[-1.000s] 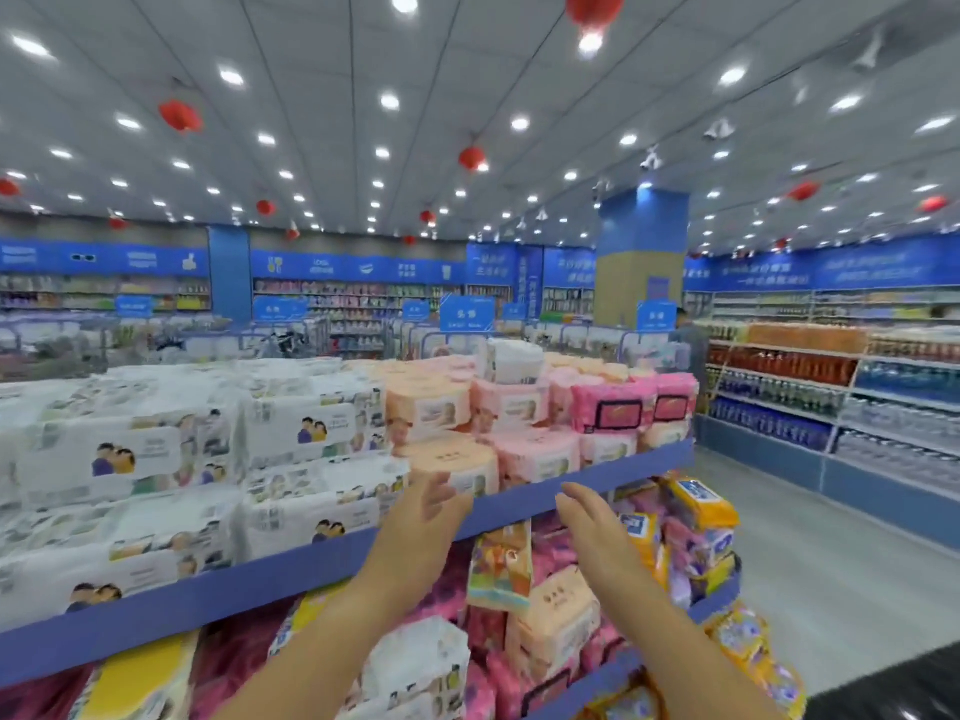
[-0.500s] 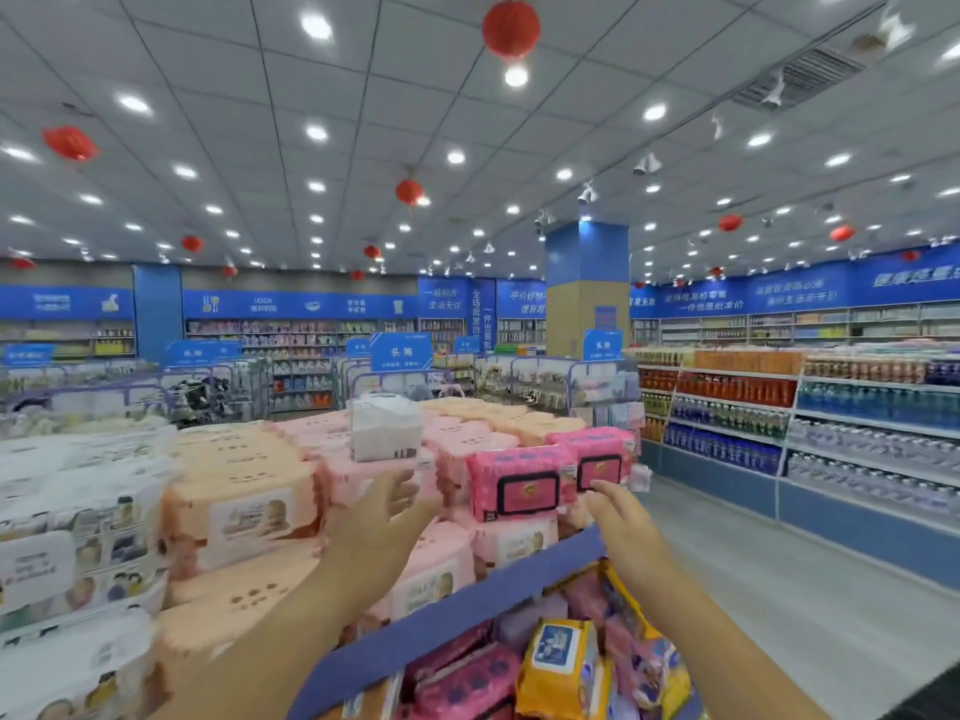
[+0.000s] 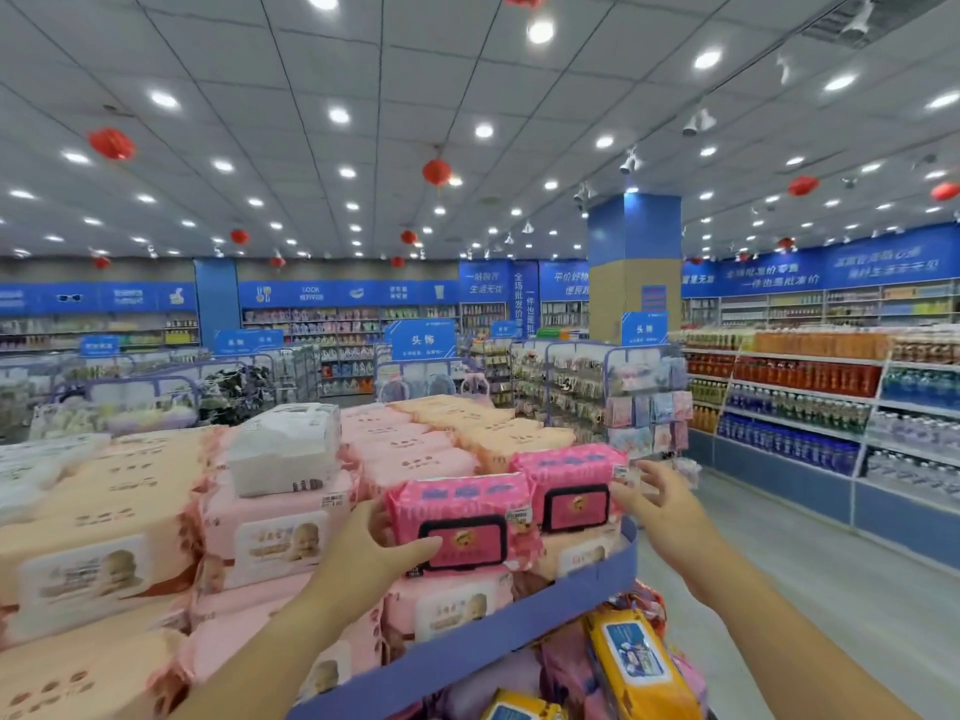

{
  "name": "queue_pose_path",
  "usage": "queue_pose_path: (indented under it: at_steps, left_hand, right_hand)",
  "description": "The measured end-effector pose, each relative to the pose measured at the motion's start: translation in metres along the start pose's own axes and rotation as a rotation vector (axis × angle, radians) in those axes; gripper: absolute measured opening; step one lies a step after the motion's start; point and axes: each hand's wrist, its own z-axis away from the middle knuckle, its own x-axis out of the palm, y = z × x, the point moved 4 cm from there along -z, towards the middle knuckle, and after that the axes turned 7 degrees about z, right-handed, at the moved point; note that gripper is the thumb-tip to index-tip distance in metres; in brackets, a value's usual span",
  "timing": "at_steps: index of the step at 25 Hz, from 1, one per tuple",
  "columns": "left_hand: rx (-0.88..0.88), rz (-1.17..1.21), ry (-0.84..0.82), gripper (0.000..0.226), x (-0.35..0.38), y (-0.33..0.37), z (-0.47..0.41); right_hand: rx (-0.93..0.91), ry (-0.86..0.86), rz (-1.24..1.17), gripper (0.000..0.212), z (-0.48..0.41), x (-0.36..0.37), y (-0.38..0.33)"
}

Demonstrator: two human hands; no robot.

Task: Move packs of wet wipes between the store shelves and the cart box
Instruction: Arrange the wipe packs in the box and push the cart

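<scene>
Left hand grips the left end of the nearer bright pink wipes pack, thumb across its front; the pack lies lengthwise along the blue shelf front edge, flap facing outward; right hand, fingers spread, touches the second pink pack at the shelf's right corner.

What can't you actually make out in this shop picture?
- Head view: no cart box in frame.
- Left hand: fingertips hidden behind the near bright pink pack, so its grip is unclear.
- Right hand: contact with the far bright pink pack is uncertain.
- Price stickers: too small, blurred.
</scene>
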Motion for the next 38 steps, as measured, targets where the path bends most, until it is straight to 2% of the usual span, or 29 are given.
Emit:
queue_pose_path:
  at_steps: [4,7,9,12,14,16,18,20,21,24,26,29,30,32,35,38]
  left_hand:
    - [-0.068,0.024,0.011,0.095,0.011,-0.009,-0.024]
    - [-0.081,0.073,0.031,0.072,0.016,-0.011,-0.034]
    - [-0.074,0.077,0.040,0.070,0.017,-0.013,-0.038]
    - [-0.067,0.070,0.024,0.077,0.013,-0.023,-0.044]
    - [-0.045,0.083,-0.026,0.068,0.015,-0.021,-0.041]
    - [-0.043,0.087,-0.097,0.059,0.018,-0.014,-0.038]
    - [-0.076,0.103,-0.187,0.060,0.021,-0.011,-0.038]
    - [-0.085,0.102,-0.236,0.065,0.023,-0.010,-0.039]
    - [-0.077,0.098,-0.224,0.065,0.024,-0.011,-0.039]
    - [-0.013,0.119,-0.152,0.061,0.032,-0.009,-0.030]
    - [0.042,0.123,-0.093,0.054,0.036,-0.007,-0.022]
    - [0.065,0.229,0.019,0.053,0.029,-0.007,-0.005]
    - [0.065,0.271,0.044,0.057,0.026,-0.007,0.003]
    - [0.047,0.337,0.092,0.056,0.019,-0.007,0.021]
    - [-0.008,0.424,0.174,0.030,0.000,-0.007,0.056]
    - [-0.059,0.447,0.250,0.035,-0.041,-0.014,0.098]
  right_hand:
    - [0.008,-0.069,-0.012,0.097,-0.040,0.007,0.021]
    - [0.055,-0.186,-0.048,0.124,-0.069,0.017,0.037]
    - [0.078,-0.216,-0.097,0.137,-0.082,0.022,0.046]
    - [0.105,-0.220,-0.140,0.123,-0.098,0.027,0.062]
    - [0.075,-0.286,-0.112,0.115,-0.104,0.031,0.068]
    - [0.036,-0.354,-0.090,0.098,-0.106,0.031,0.061]
    - [-0.004,-0.406,-0.116,0.074,-0.103,0.026,0.049]
    - [-0.029,-0.427,-0.148,0.059,-0.099,0.022,0.045]
    - [-0.023,-0.401,-0.165,0.059,-0.097,0.021,0.048]
    - [-0.010,-0.264,-0.228,0.081,-0.088,0.025,0.064]
    - [-0.016,-0.151,-0.299,0.087,-0.078,0.027,0.070]
    - [0.021,0.001,-0.535,0.053,-0.046,0.026,0.079]
    - [0.044,0.016,-0.643,0.047,-0.032,0.026,0.080]
    - [0.148,-0.001,-0.802,0.056,-0.004,0.032,0.086]
    - [0.168,-0.046,-0.862,0.048,0.036,0.039,0.077]
    - [0.192,-0.106,-0.866,0.051,0.081,0.056,0.055]
